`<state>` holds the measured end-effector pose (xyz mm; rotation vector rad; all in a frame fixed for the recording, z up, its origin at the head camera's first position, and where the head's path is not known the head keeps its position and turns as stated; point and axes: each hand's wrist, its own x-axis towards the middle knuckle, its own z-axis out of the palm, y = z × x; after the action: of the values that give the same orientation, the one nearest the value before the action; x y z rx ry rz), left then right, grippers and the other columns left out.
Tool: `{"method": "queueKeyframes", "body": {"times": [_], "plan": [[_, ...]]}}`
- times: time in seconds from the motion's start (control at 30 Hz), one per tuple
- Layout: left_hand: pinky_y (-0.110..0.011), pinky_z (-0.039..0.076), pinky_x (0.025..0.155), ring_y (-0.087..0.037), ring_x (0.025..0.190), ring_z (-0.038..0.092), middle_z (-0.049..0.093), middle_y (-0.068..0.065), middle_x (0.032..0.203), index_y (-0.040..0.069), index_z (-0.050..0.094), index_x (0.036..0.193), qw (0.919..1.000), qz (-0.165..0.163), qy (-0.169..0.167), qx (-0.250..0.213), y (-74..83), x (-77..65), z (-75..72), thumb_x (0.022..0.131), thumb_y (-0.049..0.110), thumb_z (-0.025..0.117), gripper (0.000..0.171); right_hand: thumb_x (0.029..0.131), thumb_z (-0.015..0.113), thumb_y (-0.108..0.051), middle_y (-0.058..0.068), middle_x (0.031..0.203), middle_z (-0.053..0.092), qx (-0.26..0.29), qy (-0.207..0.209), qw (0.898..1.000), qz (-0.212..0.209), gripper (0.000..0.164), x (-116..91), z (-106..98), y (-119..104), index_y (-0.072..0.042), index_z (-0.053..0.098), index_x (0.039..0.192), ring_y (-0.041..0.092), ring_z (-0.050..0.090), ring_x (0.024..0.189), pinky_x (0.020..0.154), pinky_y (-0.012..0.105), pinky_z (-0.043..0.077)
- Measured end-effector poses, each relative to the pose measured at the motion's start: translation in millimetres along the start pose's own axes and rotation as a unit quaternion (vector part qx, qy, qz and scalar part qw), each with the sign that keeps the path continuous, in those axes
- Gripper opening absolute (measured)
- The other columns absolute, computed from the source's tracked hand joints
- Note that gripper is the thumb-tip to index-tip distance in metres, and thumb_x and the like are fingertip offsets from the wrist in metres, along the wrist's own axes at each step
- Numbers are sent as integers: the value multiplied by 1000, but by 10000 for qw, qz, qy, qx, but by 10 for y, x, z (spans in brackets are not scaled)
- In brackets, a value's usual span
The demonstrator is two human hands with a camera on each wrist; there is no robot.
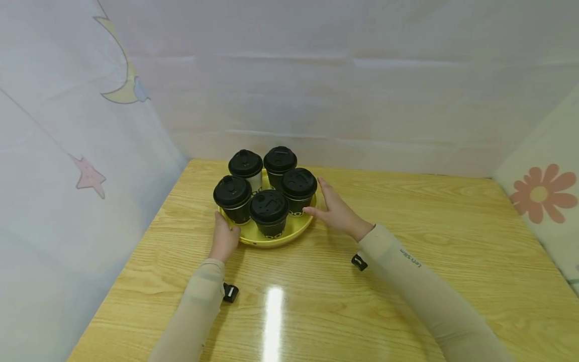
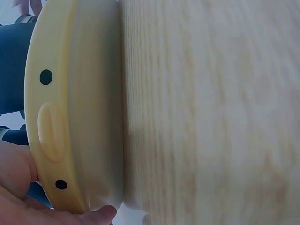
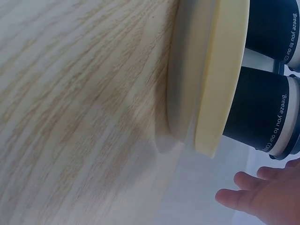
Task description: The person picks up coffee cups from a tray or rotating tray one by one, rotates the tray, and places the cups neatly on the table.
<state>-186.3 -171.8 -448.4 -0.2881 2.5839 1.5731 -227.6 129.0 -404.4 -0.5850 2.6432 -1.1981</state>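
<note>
A round yellow tray point(image 1: 289, 235) with a raised rim sits on the wooden table, carrying several paper coffee cups with black lids. One black cup point(image 1: 270, 211) is at the front, and a white-bodied cup point(image 1: 246, 168) stands at the back left. My left hand point(image 1: 223, 239) grips the tray's left front rim, the thumb inside and the fingers point(image 2: 101, 215) around the outer side. On the right, my right hand point(image 1: 336, 211) is spread beside the rim and the right-hand cup point(image 1: 299, 188). In the right wrist view its fingers point(image 3: 234, 199) are straight, apart from the tray edge.
Wood-grain table point(image 1: 407, 226) extends to the right and front of the tray. A pale hanging sheet point(image 1: 339, 100) closes off the back, with printed sheets at both sides. Black wrist-strap pieces point(image 1: 230, 292) show beside the sleeves.
</note>
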Motion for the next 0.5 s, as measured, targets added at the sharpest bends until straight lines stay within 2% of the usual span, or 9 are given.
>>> {"method": "queueKeyframes", "body": {"times": [0.17, 0.5], "plan": [[-47, 2, 116, -41, 144, -7, -16, -34, 153, -15, -18, 144, 10000, -1, -7, -14, -3, 3, 4, 94, -2, 37, 75, 92, 61, -49, 16, 161, 1, 24, 25, 10000, -92, 99, -22, 6, -19, -9, -2, 157, 34, 5, 147, 115, 54, 14], [-47, 3, 116, -41, 144, -7, -16, -34, 153, -15, -18, 144, 10000, -29, -3, 5, 1, 1, 12, 94, -2, 37, 76, 92, 63, -48, 20, 160, 3, 18, 114, 9996, -266, 99, -73, 35, -29, -7, -1, 156, 38, 8, 146, 113, 57, 15]]}}
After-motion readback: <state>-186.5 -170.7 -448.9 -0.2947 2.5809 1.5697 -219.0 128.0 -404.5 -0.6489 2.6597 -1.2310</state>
